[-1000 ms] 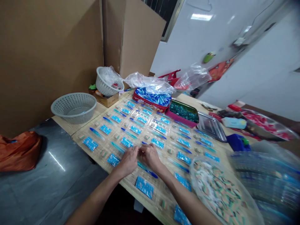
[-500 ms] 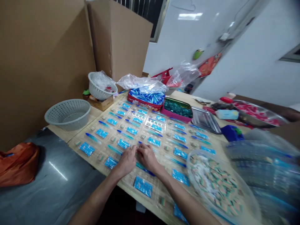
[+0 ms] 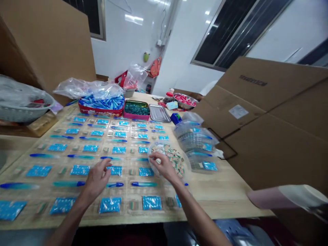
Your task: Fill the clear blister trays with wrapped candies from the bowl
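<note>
Along the far edge of the table (image 3: 217,201), from left to right: a grey perforated basket (image 3: 17,111) with crumpled plastic film inside; a red tin (image 3: 101,112) heaped with blue-and-white pieces, partly under a clear plastic bag (image 3: 79,88); just beside it, a pink tin (image 3: 137,117) of dark teal pieces; then a shallow metal tray (image 3: 159,113), a blue block-like object (image 3: 176,118) and a metal bowl (image 3: 184,105) of pink pieces. Flanking at left and right, tall cardboard panels (image 3: 279,147). On the right, a leaning stack of filled packs (image 3: 198,145), close behind the plastic bowl; in the lower right corner, a pale roll (image 3: 287,196), well apart from both hands. In the way: the plastic bowl (image 3: 188,169), overlapping the rightmost clear trays (image 3: 143,212), and the right forearm, across the near right corner of the layout.

In the trays, set out in rows: blue packets (image 3: 110,205), blue-to-teal pens (image 3: 144,184) and small striped blocks (image 3: 134,205). Loose striped blocks also in the plastic bowl, directly below the right hand (image 3: 165,167); fingers bent and nearly together at its left side, any hold on a block impossible to tell. Left hand (image 3: 96,176) above the middle trays, near a packet and a pen; thumb and fingers parted, nothing visible between.
</note>
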A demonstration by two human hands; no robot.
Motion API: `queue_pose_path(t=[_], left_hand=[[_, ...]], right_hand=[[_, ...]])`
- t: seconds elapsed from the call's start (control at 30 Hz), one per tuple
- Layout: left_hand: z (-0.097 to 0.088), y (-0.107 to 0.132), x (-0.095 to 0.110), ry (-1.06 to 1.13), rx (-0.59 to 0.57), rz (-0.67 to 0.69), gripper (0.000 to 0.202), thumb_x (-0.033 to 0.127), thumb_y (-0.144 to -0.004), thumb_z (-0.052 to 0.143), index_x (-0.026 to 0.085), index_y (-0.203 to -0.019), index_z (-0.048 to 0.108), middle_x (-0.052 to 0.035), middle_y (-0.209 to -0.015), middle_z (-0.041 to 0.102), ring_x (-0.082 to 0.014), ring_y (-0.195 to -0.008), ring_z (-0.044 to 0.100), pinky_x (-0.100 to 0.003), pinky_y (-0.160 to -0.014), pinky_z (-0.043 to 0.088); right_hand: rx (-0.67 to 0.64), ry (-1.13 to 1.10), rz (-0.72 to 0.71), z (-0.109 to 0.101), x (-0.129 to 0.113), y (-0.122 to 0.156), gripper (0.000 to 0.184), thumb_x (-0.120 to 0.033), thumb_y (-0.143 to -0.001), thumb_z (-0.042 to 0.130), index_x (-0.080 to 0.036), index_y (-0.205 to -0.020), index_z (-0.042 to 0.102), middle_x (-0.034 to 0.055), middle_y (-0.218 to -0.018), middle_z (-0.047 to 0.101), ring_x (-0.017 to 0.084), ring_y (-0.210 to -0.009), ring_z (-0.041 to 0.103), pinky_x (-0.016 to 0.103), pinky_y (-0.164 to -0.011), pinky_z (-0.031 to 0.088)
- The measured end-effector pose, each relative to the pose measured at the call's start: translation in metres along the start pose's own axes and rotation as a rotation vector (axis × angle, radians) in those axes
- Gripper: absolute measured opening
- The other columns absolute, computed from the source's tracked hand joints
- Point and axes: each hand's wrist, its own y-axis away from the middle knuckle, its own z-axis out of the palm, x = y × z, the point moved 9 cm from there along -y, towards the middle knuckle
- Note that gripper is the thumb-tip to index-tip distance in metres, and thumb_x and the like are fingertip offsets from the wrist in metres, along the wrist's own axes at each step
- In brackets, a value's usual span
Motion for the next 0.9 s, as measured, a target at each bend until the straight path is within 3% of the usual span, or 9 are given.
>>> queue_pose_path(t=[0.1, 0.17, 0.27, 0.37, 0.47, 0.63, 0.8, 0.9], left_hand=[[0.042, -0.01, 0.034, 0.316, -0.133, -0.058, 0.027, 0.032, -0.068, 0.06, 0.02, -0.092, 0.062, -0.006, -0.084, 0.072, -0.0223, -0.08, 0.067, -0.031, -0.07, 0.05], [0.077, -0.016, 0.058, 0.511, -0.244, -0.073, 0.024, 0.031, -0.067, 0.064, 0.018, -0.086, 0.062, -0.0065, -0.081, 0.071, -0.0201, -0.076, 0.066, -0.028, -0.066, 0.049], [0.127, -0.023, 0.084, 0.668, -0.377, -0.1, 0.024, 0.028, -0.065, 0.067, 0.016, -0.084, 0.061, -0.0063, -0.078, 0.07, -0.0152, -0.063, 0.062, -0.024, -0.055, 0.046], [0.159, -0.031, 0.094, 0.753, -0.411, -0.149, 0.026, 0.027, -0.061, 0.072, 0.014, -0.081, 0.061, -0.0054, -0.074, 0.068, -0.0134, -0.057, 0.061, -0.023, -0.05, 0.046], [0.173, -0.038, 0.096, 0.785, -0.384, -0.19, 0.027, 0.027, -0.061, 0.073, 0.013, -0.079, 0.06, -0.0036, -0.069, 0.065, -0.014, -0.057, 0.062, -0.024, -0.053, 0.049], [0.176, -0.042, 0.095, 0.805, -0.333, -0.206, 0.024, 0.026, -0.062, 0.071, 0.013, -0.078, 0.058, -0.0009, -0.066, 0.062, -0.0143, -0.057, 0.064, -0.027, -0.057, 0.053], [0.178, -0.041, 0.09, 0.781, -0.304, -0.228, 0.021, 0.023, -0.062, 0.07, 0.014, -0.076, 0.058, -0.0008, -0.064, 0.062, -0.0144, -0.057, 0.064, -0.026, -0.056, 0.052], [0.178, -0.041, 0.09, 0.78, -0.305, -0.222, 0.022, 0.024, -0.061, 0.069, 0.013, -0.077, 0.057, -0.0007, -0.063, 0.062, -0.0148, -0.058, 0.064, -0.027, -0.057, 0.052]], right_hand=[[-0.054, 0.216, 0.164, -0.03, 0.053, 0.009, 0.009, -0.016, -0.075, 0.06, -0.016, -0.079, 0.068, 0.0032, -0.073, 0.064, 0.017, -0.071, 0.059, 0.028, -0.069, 0.043], [-0.14, 0.303, 0.195, -0.033, 0.073, 0.015, 0.014, -0.014, -0.072, 0.06, -0.015, -0.083, 0.069, 0.0034, -0.074, 0.064, 0.018, -0.071, 0.058, 0.027, -0.067, 0.041], [-0.25, 0.336, 0.096, -0.024, 0.076, 0.02, 0.025, -0.011, -0.073, 0.056, -0.016, -0.093, 0.069, 0.0041, -0.082, 0.063, 0.017, -0.075, 0.057, 0.025, -0.068, 0.038], [-0.269, 0.348, 0.026, -0.019, 0.072, 0.022, 0.027, -0.006, -0.07, 0.053, -0.015, -0.09, 0.068, 0.0047, -0.084, 0.061, 0.017, -0.077, 0.054, 0.025, -0.068, 0.036], [-0.267, 0.31, 0.026, -0.019, 0.073, 0.024, 0.021, -0.005, -0.067, 0.054, -0.014, -0.083, 0.064, 0.003, -0.078, 0.059, 0.016, -0.073, 0.052, 0.023, -0.064, 0.033], [-0.293, 0.193, 0.063, -0.024, 0.081, 0.021, 0.016, -0.007, -0.068, 0.055, -0.016, -0.08, 0.061, -0.0016, -0.066, 0.057, 0.013, -0.063, 0.049, 0.021, -0.057, 0.031], [-0.306, 0.248, 0.006, -0.024, 0.081, 0.003, 0.033, -0.007, -0.067, 0.053, -0.017, -0.094, 0.069, 0.001, -0.069, 0.063, 0.015, -0.066, 0.052, 0.023, -0.061, 0.033], [-0.347, 0.308, -0.024, -0.018, 0.082, -0.003, 0.034, -0.007, -0.066, 0.053, -0.019, -0.092, 0.071, 0.0024, -0.07, 0.064, 0.017, -0.068, 0.054, 0.024, -0.064, 0.034]])
